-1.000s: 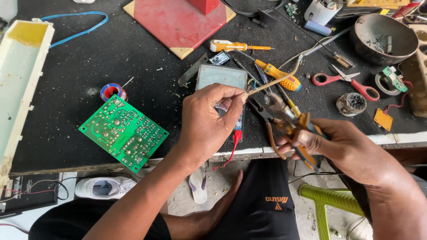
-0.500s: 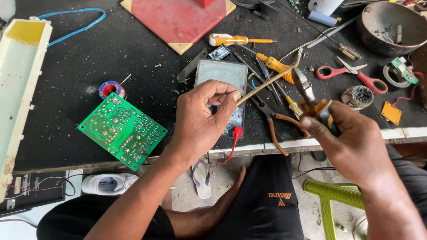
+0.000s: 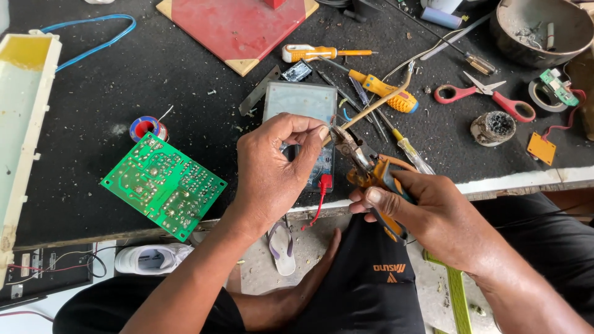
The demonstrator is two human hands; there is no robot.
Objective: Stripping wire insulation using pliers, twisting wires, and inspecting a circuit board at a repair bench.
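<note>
a: what do the hands hold?

b: the right hand [image 3: 433,210] is closed around the orange handles of a pair of pliers [image 3: 365,164]. the tip of the pliers points up and to the left, to the fingertips of the left hand [image 3: 272,173]. the left hand is pinched narrow, thumb against forefinger, on something very small; i cannot tell what it is. a thin tan wire [image 3: 377,102] goes from that place up to the right.

a: where is this on the table?

b: near the front edge of the black table [image 3: 93,80], just above a grey meter [image 3: 300,102]. the left hand covers the lower part of the meter. a red plug [image 3: 324,181] with a red lead hangs from the meter over the table edge.

a: and around it?

b: to the left lies a green circuit board [image 3: 164,184], and just above it a small spool of solder [image 3: 147,127]. to the right of the meter lie several screwdrivers, one with a yellow handle [image 3: 387,89]. further right are red scissors [image 3: 489,99] and a small round pot [image 3: 493,127]. at the top there is a red board [image 3: 238,25], at the top right a dark bowl [image 3: 538,31], and on the far left a long white and yellow tray [image 3: 25,117] with a blue wire [image 3: 93,37] near it.
</note>
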